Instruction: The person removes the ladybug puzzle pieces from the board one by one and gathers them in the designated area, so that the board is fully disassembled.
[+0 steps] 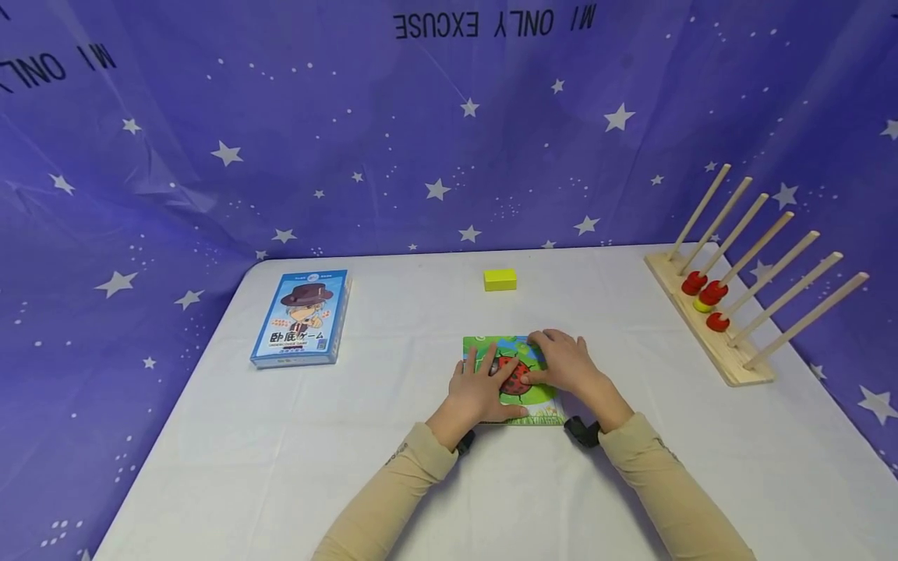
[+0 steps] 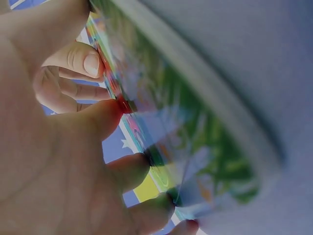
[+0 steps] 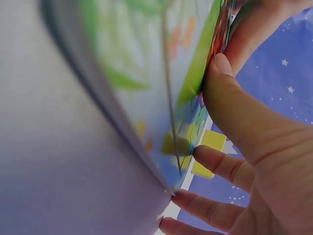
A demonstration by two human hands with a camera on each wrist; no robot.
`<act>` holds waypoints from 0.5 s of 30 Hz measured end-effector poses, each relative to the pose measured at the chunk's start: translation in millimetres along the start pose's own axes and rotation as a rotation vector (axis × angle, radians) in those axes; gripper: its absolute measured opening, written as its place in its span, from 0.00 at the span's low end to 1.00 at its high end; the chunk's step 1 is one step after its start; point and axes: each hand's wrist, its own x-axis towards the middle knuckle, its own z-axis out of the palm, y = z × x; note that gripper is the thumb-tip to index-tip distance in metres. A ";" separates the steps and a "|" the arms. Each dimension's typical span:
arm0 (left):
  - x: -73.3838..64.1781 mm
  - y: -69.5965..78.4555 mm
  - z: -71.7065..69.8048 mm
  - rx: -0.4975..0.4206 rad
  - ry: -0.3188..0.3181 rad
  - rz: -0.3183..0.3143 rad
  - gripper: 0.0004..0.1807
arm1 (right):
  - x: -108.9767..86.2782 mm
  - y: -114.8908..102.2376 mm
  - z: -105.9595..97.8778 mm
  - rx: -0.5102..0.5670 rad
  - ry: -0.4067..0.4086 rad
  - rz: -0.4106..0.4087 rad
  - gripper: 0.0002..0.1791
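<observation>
A square picture board (image 1: 543, 409) with a red ladybug on green lies flat on the white table in the head view. My left hand (image 1: 479, 392) rests spread on its left side, fingers pointing away and thumb along the lower part. At the upper right corner, my right hand (image 1: 567, 365) touches the board with its thumb on the ladybug and its fingers near the far edge. In the right wrist view, a thin seam-like line runs across the glossy board (image 3: 142, 63). Fingertips of both hands meet its surface in the left wrist view.
Beyond the board lies a yellow block (image 1: 500, 280). A blue game box (image 1: 298, 319) lies at the left. On the right stands a wooden peg rack (image 1: 730, 362) with upright rods and several red and yellow beads. A purple starry cloth (image 1: 393, 140) hangs behind.
</observation>
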 end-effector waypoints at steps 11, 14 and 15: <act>-1.8 0.6 -1.9 -0.006 0.003 0.006 0.45 | 2.1 0.5 -4.2 0.040 -0.035 -0.032 0.33; -1.3 0.6 -1.5 -0.002 0.003 0.001 0.46 | 2.7 -0.4 -4.8 0.028 -0.049 -0.039 0.34; -1.3 0.4 -1.5 0.000 0.003 -0.001 0.46 | 3.0 -0.7 -4.9 0.028 -0.055 -0.036 0.34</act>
